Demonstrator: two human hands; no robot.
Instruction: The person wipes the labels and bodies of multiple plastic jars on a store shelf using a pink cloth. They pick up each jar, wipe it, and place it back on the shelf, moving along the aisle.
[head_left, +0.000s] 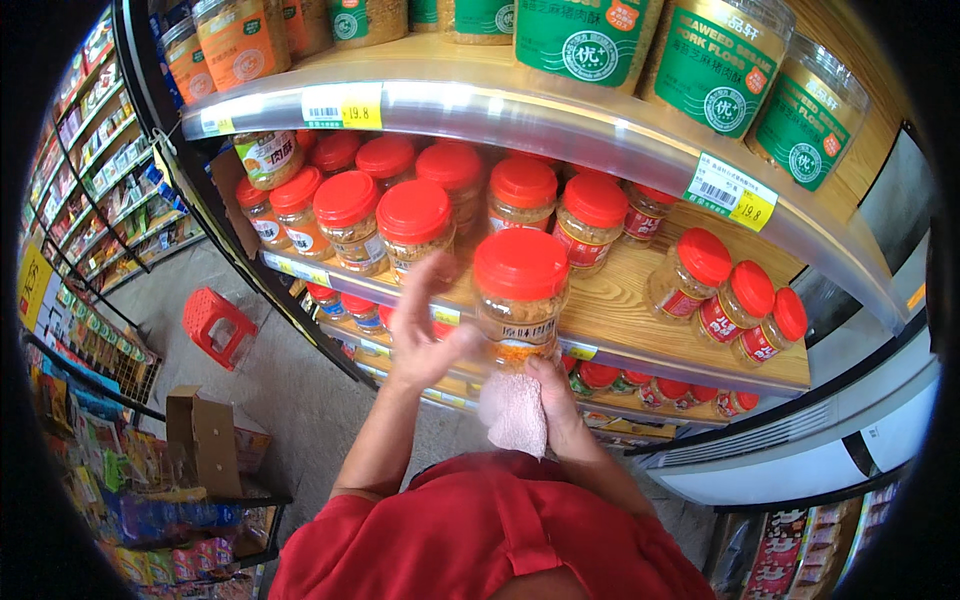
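Observation:
A clear plastic jar of pork floss (523, 300) with a red screw lid stands upright in front of me, just off the shelf edge. My right hand (559, 397) holds it low down, the thumb against its lower side. A pale pink cloth (515, 412) hangs from the same hand, under the jar. To the left of the jar is my left hand (431, 334), blurred, its fingers spread and nothing in them. Whether its fingertips touch the jars behind cannot be told. Several red-lidded jars (414, 221) stand in rows on the wooden shelf (626, 300) beyond.
Above, an upper shelf with a clear curved front strip (450, 101) carries green-labelled jars (709, 67). More red-lidded jars (598, 373) sit on a lower shelf. On the floor at left are a red plastic stool (219, 328) and an open cardboard box (202, 442).

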